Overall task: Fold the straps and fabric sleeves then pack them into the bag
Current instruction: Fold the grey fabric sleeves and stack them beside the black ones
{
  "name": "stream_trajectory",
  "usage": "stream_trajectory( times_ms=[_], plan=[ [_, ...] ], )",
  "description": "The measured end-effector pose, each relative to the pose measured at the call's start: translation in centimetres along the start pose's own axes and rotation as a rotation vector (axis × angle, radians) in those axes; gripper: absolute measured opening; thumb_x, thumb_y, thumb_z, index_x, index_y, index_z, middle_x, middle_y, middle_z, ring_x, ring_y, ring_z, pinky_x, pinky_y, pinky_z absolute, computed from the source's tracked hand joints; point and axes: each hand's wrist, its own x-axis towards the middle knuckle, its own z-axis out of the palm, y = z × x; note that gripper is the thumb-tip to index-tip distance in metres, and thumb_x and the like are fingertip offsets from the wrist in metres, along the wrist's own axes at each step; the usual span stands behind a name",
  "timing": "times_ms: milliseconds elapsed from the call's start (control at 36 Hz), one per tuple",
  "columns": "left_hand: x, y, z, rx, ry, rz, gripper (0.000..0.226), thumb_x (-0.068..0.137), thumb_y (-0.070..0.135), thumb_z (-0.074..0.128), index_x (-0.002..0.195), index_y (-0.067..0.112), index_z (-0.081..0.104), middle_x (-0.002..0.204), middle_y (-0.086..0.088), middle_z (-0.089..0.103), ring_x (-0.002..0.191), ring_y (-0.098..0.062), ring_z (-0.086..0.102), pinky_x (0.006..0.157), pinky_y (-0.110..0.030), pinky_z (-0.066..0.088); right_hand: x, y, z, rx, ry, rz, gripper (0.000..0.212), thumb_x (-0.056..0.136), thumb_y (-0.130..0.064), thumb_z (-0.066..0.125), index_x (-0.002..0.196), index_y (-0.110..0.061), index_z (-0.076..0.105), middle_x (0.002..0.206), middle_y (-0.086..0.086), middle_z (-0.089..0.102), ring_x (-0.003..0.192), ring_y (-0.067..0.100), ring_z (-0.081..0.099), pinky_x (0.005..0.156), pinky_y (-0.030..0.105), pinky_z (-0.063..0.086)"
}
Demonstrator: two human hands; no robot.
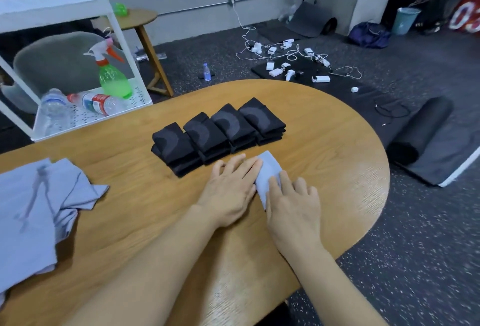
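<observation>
I have both hands flat on a small folded pale blue-grey fabric sleeve (268, 175) near the rounded right end of the oval wooden table (337, 149). My left hand (228, 193) lies with straight fingers across the sleeve's left side, fingertips reaching its far half; my right hand (293, 208) presses its near right corner, fingers likewise straight. Neither hand grips anything; both only press the cloth down.

The sleeve's long axis runs from the near edge of the table toward the far edge, leaning slightly left, and it sits between my two hands, so either can take it; the right covers the near end, the left the far end.

Just beyond my left fingertips stand four stacks of folded black fabric straps (218, 133) with grey curved markings, set in one slanting row side by side. At the table's left edge lies one loose heap of pale blue-grey cloth (39, 211), not yet folded; I cannot tell how many pieces are in it, nor whether the bag is among them.

I judge that the next fold or lift starts from the near end.
</observation>
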Motion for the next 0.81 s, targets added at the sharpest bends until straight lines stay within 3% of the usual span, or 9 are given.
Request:
stream_trajectory(
  times_ms=[139,472,528,611,667,722,806],
  plan=[
    [1.6,-0.7,0.1,0.038,0.037,0.034,0.074,0.089,0.045,-0.009,0.155,0.021,0.017,0.158,0.010,0.019,0.144,-0.018,0.009,0.107,-0.037,0.008,1.1,-0.1,1.1,-0.030,-0.002,0.021,0.034,0.083,-0.021,0.040,0.093,-0.008,0.070,0.106,0.010,0.070,0.071,0.026,0.047,0.062,0.036,0.014],
    [2.9,-1.4,0.4,0.049,0.101,0.025,0.061,0.097,0.033,0.009,0.151,0.014,0.031,0.154,0.001,0.033,0.138,-0.019,0.018,0.103,-0.036,0.012,2.5,-0.2,2.0,-0.109,-0.099,0.051,0.019,0.079,-0.020,0.052,0.086,-0.011,0.067,0.096,0.007,0.067,0.067,0.024,0.045,0.064,0.034,0.014],
    [2.5,-1.4,0.5,0.053,0.113,0.021,0.058,0.096,0.028,0.017,0.149,0.012,0.034,0.152,-0.001,0.037,0.138,-0.020,0.021,0.103,-0.035,0.013,2.6,-0.2,1.9,-0.105,-0.112,0.046,0.010,0.077,-0.019,0.064,0.083,-0.011,0.066,0.089,0.006,0.065,0.065,0.023,0.045,0.062,0.033,0.016],
    [1.4,-1.4,0.6,0.082,0.149,0.033,0.053,0.093,0.019,0.035,0.145,0.009,0.042,0.147,-0.005,0.045,0.134,-0.020,0.025,0.101,-0.033,0.018,2.7,-0.2,1.6,-0.089,-0.132,0.053,0.015,0.073,-0.020,0.074,0.077,-0.013,0.061,0.083,0.005,0.062,0.065,0.023,0.043,0.061,0.033,0.016],
    [0.3,-1.4,0.5,0.088,0.153,0.032,0.053,0.093,0.019,0.036,0.144,0.009,0.043,0.147,-0.005,0.046,0.133,-0.021,0.027,0.102,-0.032,0.018,2.8,-0.2,1.5,-0.063,-0.112,0.058,0.014,0.084,-0.025,0.061,0.077,-0.014,0.060,0.082,0.005,0.061,0.066,0.023,0.044,0.063,0.033,0.014],
    [-0.8,-1.3,0.2,0.084,0.129,0.027,0.055,0.095,0.023,0.028,0.148,0.010,0.038,0.151,-0.004,0.041,0.136,-0.022,0.027,0.105,-0.032,0.016,2.7,-0.4,1.1,-0.011,-0.120,0.089,0.034,0.094,-0.032,0.037,0.079,-0.013,0.060,0.085,0.005,0.062,0.069,0.025,0.045,0.064,0.034,0.015],
    [-2.6,-1.3,-0.5,0.072,0.110,0.002,0.058,0.097,0.030,0.018,0.152,0.013,0.030,0.156,-0.003,0.032,0.141,-0.022,0.023,0.109,-0.033,0.014,2.9,-1.0,-0.2,0.077,-0.157,0.130,0.047,0.096,-0.038,0.026,0.094,-0.012,0.065,0.104,0.009,0.065,0.079,0.028,0.049,0.066,0.036,0.023]
  ],
)
